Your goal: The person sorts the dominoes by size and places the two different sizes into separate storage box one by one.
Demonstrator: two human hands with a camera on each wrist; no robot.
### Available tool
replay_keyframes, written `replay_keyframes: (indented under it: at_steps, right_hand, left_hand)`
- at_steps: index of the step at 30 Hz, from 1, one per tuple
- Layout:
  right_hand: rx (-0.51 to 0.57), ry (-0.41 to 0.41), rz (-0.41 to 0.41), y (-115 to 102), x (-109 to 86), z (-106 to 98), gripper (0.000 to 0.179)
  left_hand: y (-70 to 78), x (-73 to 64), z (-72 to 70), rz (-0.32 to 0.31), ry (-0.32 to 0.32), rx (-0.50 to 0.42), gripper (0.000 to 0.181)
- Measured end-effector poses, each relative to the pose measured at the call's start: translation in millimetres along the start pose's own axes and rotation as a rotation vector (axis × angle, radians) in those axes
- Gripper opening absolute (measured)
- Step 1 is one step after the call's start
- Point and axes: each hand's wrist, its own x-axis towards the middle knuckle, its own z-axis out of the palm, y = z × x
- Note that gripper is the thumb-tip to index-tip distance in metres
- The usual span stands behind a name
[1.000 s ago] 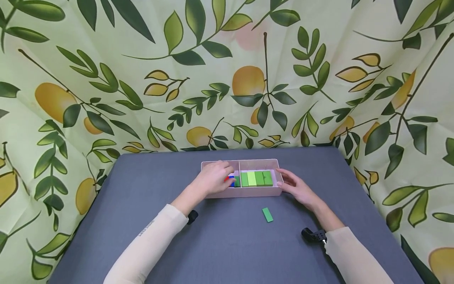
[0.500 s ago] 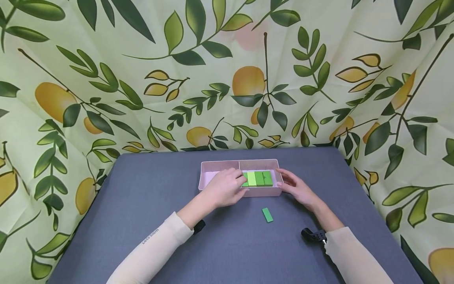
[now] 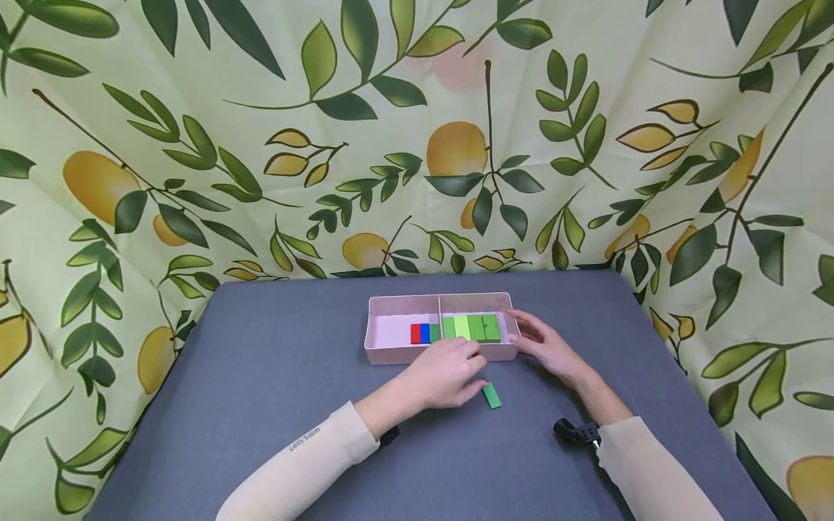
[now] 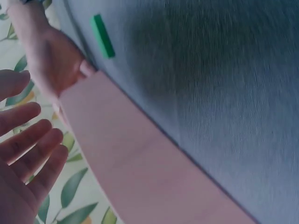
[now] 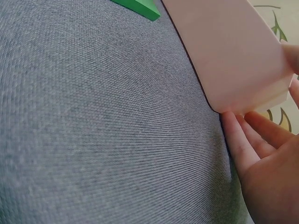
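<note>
On the table, in front of a pink two-compartment box, lies a loose green block. My left hand hovers just left of that block, and the left wrist view has its fingers spread, holding nothing. My right hand holds the box's right end; its thumb is against the lower front corner. Inside the left compartment sit a red block, a blue block and a green one against the divider. Several green blocks stand side by side in the right compartment.
A grey-blue cloth covers the table. Behind and beside it hangs a curtain printed with leaves and fruit. Black straps are on the wrists.
My left hand has come out of the box's left compartment, moving right and toward me to the loose green block. The red and blue blocks stay in the box. My right hand has not moved.
</note>
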Motion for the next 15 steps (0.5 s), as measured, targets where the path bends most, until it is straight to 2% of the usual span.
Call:
replay_keyframes:
  at_steps: [4, 8, 15]
  right_hand:
    - [0.009, 0.003, -0.01, -0.9, 0.2, 0.3, 0.061]
    - [0.012, 0.005, -0.012, -1.6, 0.0, 0.7, 0.061]
    - [0.009, 0.006, -0.021, 1.6, -0.1, 1.1, 0.06]
  left_hand:
    - [9.0, 3.6, 8.6, 0.018, -0.026, 0.004, 0.027]
    - [16.2, 5.0, 18.3, 0.003, -0.062, 0.007, 0.03]
    - [25.2, 6.8, 35.9, 0.019, -0.147, -0.013, 0.033]
